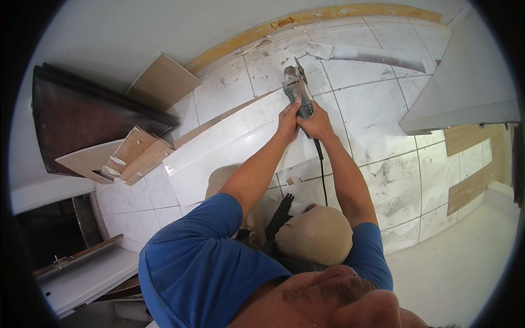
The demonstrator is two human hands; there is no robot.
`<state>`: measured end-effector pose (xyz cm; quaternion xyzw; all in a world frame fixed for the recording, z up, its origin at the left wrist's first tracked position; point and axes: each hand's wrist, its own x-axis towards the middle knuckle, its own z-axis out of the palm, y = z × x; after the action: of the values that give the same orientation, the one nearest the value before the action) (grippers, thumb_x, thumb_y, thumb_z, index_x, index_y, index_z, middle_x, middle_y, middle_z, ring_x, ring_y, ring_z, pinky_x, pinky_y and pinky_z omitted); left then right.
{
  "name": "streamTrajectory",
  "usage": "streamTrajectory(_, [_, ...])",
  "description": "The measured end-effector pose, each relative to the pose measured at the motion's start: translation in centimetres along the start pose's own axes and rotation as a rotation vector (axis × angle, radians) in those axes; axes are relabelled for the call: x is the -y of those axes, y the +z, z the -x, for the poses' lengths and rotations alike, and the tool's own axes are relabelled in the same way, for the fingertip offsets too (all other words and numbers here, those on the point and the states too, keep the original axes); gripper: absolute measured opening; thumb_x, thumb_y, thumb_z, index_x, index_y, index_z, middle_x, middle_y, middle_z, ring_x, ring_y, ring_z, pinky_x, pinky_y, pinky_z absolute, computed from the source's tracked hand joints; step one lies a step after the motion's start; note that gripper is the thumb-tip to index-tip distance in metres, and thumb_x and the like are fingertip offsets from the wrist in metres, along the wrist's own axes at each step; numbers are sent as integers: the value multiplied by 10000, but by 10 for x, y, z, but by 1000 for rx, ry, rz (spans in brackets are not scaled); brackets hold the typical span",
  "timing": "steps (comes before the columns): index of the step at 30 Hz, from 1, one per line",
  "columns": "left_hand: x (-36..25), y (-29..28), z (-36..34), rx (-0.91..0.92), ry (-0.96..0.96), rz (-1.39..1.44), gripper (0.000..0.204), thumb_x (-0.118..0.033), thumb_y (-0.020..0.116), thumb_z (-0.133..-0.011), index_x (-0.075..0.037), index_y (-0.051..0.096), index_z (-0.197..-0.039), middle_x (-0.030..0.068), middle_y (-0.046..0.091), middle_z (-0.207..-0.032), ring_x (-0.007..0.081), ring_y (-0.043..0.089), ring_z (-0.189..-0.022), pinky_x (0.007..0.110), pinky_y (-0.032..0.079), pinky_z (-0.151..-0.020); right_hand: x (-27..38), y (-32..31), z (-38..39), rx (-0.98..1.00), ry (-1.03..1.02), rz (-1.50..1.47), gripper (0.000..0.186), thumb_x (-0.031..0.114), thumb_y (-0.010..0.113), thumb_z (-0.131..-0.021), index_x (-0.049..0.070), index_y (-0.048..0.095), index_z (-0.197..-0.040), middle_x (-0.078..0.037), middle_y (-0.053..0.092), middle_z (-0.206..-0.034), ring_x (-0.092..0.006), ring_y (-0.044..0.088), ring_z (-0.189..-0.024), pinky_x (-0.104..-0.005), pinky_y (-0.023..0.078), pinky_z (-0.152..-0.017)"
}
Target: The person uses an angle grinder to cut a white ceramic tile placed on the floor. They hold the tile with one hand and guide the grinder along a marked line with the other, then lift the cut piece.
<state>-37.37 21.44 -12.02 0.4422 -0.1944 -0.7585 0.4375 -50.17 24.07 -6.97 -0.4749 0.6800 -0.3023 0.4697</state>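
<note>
An angle grinder (297,87) with a dark teal and grey body is gripped in both my hands. My left hand (287,117) wraps its left side, with the thumb lying along the body. From the right, my right hand (317,121) closes around the rear of the body. The thin disc (300,68) stands on edge at the far end, near the right end of a long white board (235,139) on the floor. I cannot tell whether the disc touches the board or spins. A black cord (322,175) runs from the grinder back toward my knees.
Dark reddish-brown panels (93,109) lean at the left, beside a beige board (164,83) and wood offcuts (143,154). A greyish strip (377,57) lies beyond the grinder on dusty white tiles (383,109). At the right are a white panel (465,93) and wood-toned pieces (474,139).
</note>
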Motion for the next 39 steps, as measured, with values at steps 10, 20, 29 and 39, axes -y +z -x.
streamTrajectory(10, [-1,3,1,-2,1,8,489,-391,748,-976,7,658,-1244,68,724,-1107,162,690,-969,303,551,-893,-10,5,-6,-38,-44,40,736,388,813,-709,-44,623,-1273,-255,740,-1045,-365,735,-968,-413,571,-867])
streamTrajectory(20, [1,1,0,1,1,21,476,-377,742,-983,6,662,-1254,70,726,-1112,161,692,-962,299,555,-880,-14,7,-7,-40,-46,32,749,400,820,-707,-46,623,-1275,-247,743,-1027,-349,740,-945,-405,576,-844])
streamTrajectory(29, [1,-1,-1,8,-1,12,472,-381,737,-986,9,669,-1243,72,726,-1111,164,688,-975,301,547,-890,-15,8,-7,-35,-33,31,712,391,821,-709,-40,632,-1243,-235,745,-1006,-336,739,-921,-401,575,-830])
streamTrajectory(39, [-2,3,3,-7,-10,-11,510,-418,749,-970,6,667,-1241,66,724,-1085,161,682,-958,302,540,-877,-14,7,-7,-17,-17,17,739,347,778,-697,-51,601,-1294,-284,731,-1079,-414,722,-1027,-440,572,-907])
